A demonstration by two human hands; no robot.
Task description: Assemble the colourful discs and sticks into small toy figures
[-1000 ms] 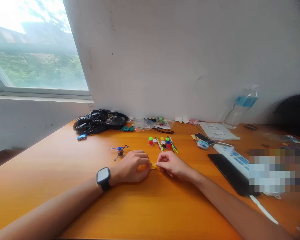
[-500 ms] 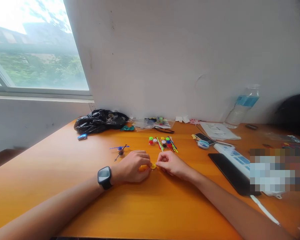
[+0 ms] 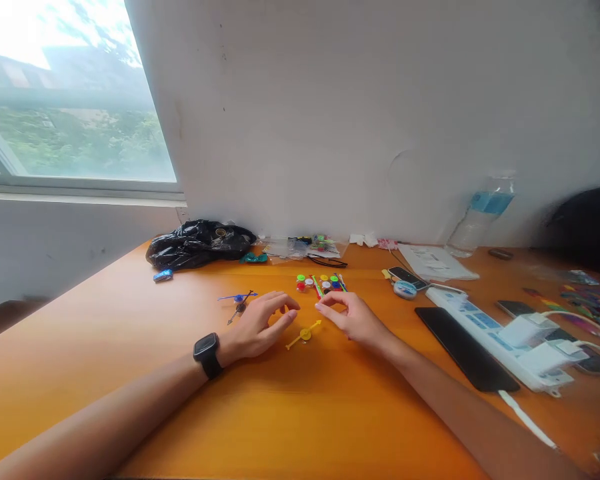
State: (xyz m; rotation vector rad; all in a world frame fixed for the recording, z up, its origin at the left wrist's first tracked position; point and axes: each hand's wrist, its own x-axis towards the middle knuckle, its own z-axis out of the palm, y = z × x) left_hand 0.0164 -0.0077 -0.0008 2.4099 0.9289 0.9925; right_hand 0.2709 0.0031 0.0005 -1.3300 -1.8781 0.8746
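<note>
A small yellow disc on a yellow stick lies on the orange table between my two hands. My left hand, with a black watch on the wrist, hovers just left of it, fingers apart and holding nothing. On the other side, my right hand is lifted slightly with fingers loosely spread and nothing in it. Behind my hands sits a cluster of small coloured discs and sticks. A blue and a dark disc-and-stick piece lie left of my left hand.
A black plastic bag and clear packets lie by the wall. On the right are a black phone, a white power strip with chargers, papers and a water bottle.
Both hands were pinching the yellow piece together; they have now let go and drawn apart, leaving it lying on the table.
</note>
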